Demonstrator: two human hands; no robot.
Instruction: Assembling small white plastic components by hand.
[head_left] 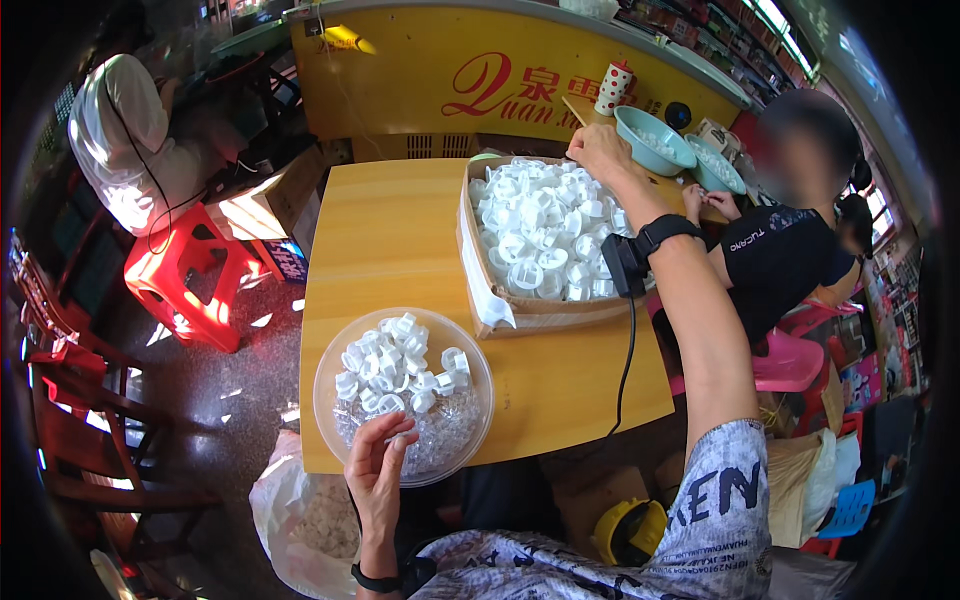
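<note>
A shallow clear round tub (484,425) stands at the table's near left. White plastic pieces (385,360) are heaped in its far part, and small clear plastic pieces (445,430) lie in its near part. Over the tub's near rim is my left hand (378,465), its fingers drawn together; anything between the fingertips is too small to make out. My right hand (603,152) reaches to the far right corner of a cardboard box (545,318) full of similar white pieces (545,225). Its fingers are bent closed, and what they hold, if anything, is hidden.
Light-blue bowls (655,145) with white pieces and a dotted cup (613,88) stand beyond the box. A person (780,250) sits at the right, another (130,140) at the far left. A red stool (190,275) and an open sack (300,520) are on the floor.
</note>
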